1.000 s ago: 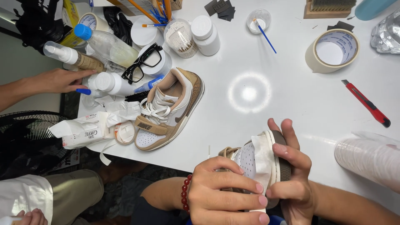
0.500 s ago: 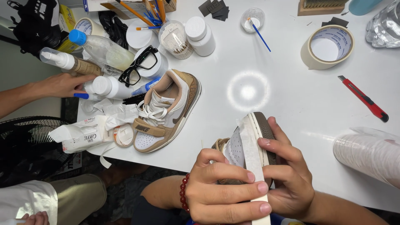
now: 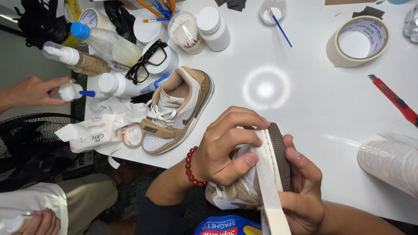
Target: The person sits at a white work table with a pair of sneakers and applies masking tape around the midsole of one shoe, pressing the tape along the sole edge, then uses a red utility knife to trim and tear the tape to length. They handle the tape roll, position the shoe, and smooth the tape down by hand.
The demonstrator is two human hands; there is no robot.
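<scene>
Head view: your left hand (image 3: 226,150) pinches masking tape (image 3: 272,191) against the sneaker (image 3: 244,187) while your right hand (image 3: 305,191) grips its sole.

A second tan shoe (image 3: 176,111), black glasses (image 3: 147,61), a tape roll (image 3: 358,41) and a red knife (image 3: 394,99) lay on the white counter (image 3: 305,109).

- The left hand (image 3: 226,150) hides the side of the sneaker (image 3: 244,187) under its grip.
- Below the grip, the masking tape strip (image 3: 272,196) runs off the bottom edge.
- Far right of the grip, the red utility knife (image 3: 394,101) is cut off.
</scene>
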